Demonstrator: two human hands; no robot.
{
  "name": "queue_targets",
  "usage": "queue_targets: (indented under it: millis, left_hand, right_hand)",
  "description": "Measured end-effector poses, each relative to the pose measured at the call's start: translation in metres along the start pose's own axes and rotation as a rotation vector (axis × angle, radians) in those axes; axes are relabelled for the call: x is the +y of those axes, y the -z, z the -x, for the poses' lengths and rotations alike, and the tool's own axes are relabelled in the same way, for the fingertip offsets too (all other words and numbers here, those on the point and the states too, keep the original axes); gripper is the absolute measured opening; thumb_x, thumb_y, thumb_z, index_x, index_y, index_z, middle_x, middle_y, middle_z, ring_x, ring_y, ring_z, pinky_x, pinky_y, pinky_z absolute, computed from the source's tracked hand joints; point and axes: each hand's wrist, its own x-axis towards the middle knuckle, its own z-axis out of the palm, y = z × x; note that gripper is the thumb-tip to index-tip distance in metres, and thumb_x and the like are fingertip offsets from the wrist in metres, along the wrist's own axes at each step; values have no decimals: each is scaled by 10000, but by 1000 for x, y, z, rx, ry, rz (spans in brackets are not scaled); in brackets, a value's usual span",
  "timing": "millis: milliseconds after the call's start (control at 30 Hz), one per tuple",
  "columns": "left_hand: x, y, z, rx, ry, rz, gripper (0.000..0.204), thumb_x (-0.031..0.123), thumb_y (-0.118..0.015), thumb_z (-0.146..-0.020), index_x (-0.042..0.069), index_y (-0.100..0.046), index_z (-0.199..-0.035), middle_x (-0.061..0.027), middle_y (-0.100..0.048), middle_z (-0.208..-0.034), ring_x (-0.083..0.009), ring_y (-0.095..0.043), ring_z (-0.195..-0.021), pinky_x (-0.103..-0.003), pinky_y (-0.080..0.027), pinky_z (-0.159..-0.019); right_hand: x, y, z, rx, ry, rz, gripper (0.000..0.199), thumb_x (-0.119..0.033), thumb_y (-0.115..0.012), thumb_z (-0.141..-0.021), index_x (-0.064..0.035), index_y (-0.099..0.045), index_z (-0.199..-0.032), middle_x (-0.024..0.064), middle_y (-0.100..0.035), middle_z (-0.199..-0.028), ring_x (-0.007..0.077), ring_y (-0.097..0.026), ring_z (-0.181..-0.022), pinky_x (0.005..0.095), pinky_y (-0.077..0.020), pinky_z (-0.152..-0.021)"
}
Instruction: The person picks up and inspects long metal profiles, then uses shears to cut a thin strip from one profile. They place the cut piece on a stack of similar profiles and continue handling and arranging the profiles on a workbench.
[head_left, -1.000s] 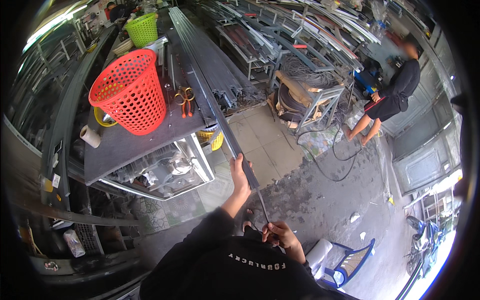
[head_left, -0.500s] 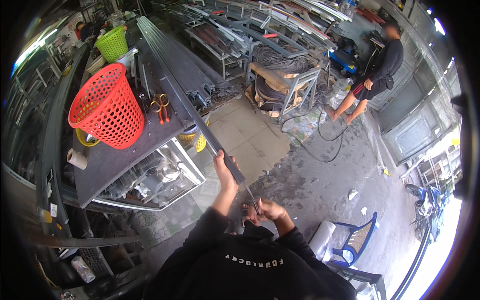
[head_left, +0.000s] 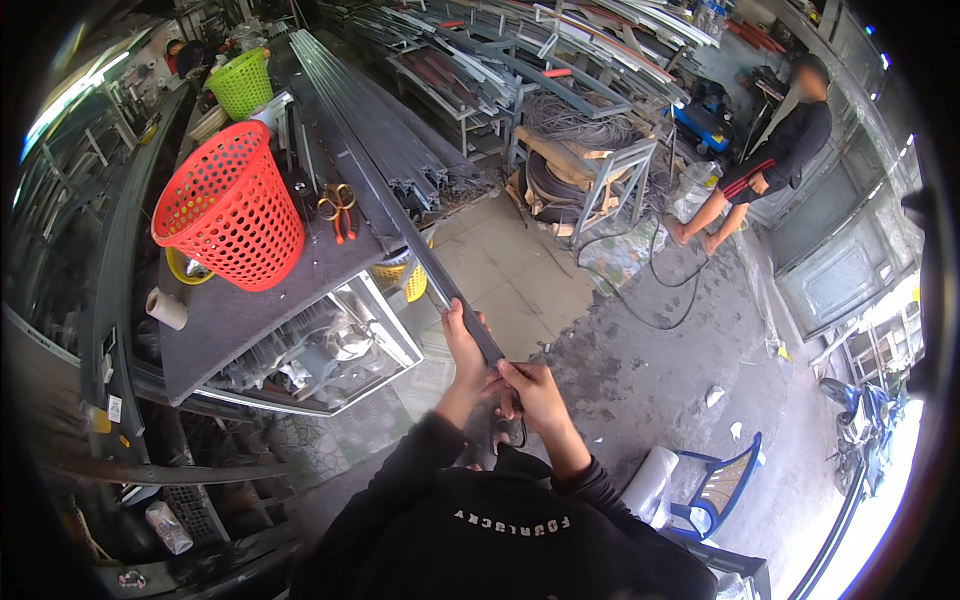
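A long dark grey metal profile [head_left: 425, 265] slants from the workbench down toward me. My left hand [head_left: 463, 345] is wrapped round it a little above its near end. At that end my right hand [head_left: 537, 395] is closed, thumb against the profile's tip. From under its fingers a thin dark strip [head_left: 522, 432] curls down; most of the strip is hidden by the hand.
On the grey workbench [head_left: 230, 335] stand a red perforated basket [head_left: 235, 210], a green basket [head_left: 242, 88], orange-handled scissors [head_left: 340, 215] and a roll [head_left: 166, 309]. More profiles [head_left: 370, 130] lie beyond. A person [head_left: 780, 140] stands at the far right. A blue-framed chair [head_left: 725, 485] is near right.
My right hand has moved up to the profile's end, and the strip that stretched between them no longer shows there. My left hand still grips the profile. The whole view has shifted slightly.
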Motion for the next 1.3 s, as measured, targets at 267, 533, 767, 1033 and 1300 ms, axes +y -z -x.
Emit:
queue_targets:
  millis: [267,533,767,1033,1300]
  left_hand:
    - [-3,-1,-4,24,41,65,446,565,-539,-905,182,-475,-1125,-16,-487,-699,-124,-494,-486,-260,-404,-431]
    - [-4,0,-6,53,62,71,440,556,-571,-895,188,-472,-1114,-25,-512,-711,-131,-506,-485,-263,-396,-430]
    - [6,-1,-23,25,0,60,419,542,-555,-902,175,-497,-1094,-28,-506,-698,-129,-488,-477,-264,-391,-429]
    - [-4,2,-3,-30,32,87,402,510,-549,-923,157,-412,-1057,-45,-511,-712,-133,-506,-515,-267,-416,-450]
    - [-5,0,-3,9,47,79,442,563,-522,-912,181,-481,-1130,-11,-485,-692,-112,-485,-492,-254,-397,-448]
  right_hand:
    - [60,72,49,-490,-85,-259,434,-398,-556,-987,6,-608,-837,107,-638,-668,132,-586,-465,232,-416,-400]
    - [-6,10,67,44,-145,284,369,-234,-536,-1004,50,-645,-795,107,-653,-624,106,-523,-393,238,-378,-392]
    - [-23,0,56,100,-147,227,376,-242,-573,-990,51,-641,-763,97,-631,-609,100,-544,-429,226,-333,-395]
    - [-16,-8,13,68,47,163,349,-243,-538,-1008,42,-617,-823,85,-605,-603,111,-533,-431,242,-377,-398]
    - [41,65,37,-568,-127,-306,489,-412,-525,-999,57,-652,-941,123,-643,-683,52,-415,-428,214,-352,-457]
